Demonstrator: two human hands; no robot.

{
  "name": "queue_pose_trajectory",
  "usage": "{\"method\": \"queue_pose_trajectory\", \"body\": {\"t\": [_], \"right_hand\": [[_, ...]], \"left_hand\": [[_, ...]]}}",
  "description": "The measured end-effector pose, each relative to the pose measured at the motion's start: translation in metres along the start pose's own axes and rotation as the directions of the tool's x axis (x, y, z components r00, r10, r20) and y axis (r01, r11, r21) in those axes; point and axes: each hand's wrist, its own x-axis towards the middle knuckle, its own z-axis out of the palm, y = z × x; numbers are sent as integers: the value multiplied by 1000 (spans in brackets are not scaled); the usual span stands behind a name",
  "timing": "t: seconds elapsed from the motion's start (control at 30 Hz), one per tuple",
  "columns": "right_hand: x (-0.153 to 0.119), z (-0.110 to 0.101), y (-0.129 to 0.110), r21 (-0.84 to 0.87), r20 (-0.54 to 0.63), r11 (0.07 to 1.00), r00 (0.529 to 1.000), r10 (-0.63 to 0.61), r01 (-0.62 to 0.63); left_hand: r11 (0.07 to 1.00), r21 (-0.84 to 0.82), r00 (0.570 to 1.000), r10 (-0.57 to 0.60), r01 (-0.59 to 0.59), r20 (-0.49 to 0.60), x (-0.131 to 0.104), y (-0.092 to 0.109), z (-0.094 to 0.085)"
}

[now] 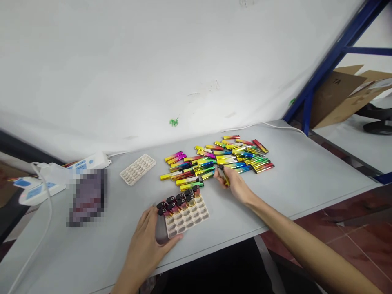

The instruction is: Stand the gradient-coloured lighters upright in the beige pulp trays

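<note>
While your right hand (235, 184) pinches a yellow stick (226, 179) at two o'clock off the tray (187, 224), your left hand (147, 234) spreads wide round its nine o'clock end; honestly, a thumb nudge could tip those upright sticks (181, 200), and knuckles might scatter the one o'clock pile (225, 157).

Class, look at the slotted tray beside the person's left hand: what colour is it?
The tray is cream, close to off-white; it shows best in the head view.
</note>
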Motion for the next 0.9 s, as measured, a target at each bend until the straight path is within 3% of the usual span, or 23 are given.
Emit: {"method": "queue_pose_trajectory", "body": {"t": [0.17,0.27,0.5,0.6,0.9], "right_hand": [[-21,10,-16,-251,37,952,984,-174,178],[-29,16,-21,-269,64,925,963,-261,269],[-34,35,-10,-438,72,814,918,-390,380],[-35,40,-3,-509,87,776,919,-385,373],[-34,46,-8,-655,74,733,981,-177,182]], "left_hand": [[1000,10,1000,25,-25,-12,-1,-1,0],[999,14,999,40,-39,-15,-1,0,0],[998,6,998,57,-57,-19,-1,1,0],[998,-2,998,66,-66,-23,-2,2,1],[998,7,998,65,-65,-13,-1,0,1]]}}
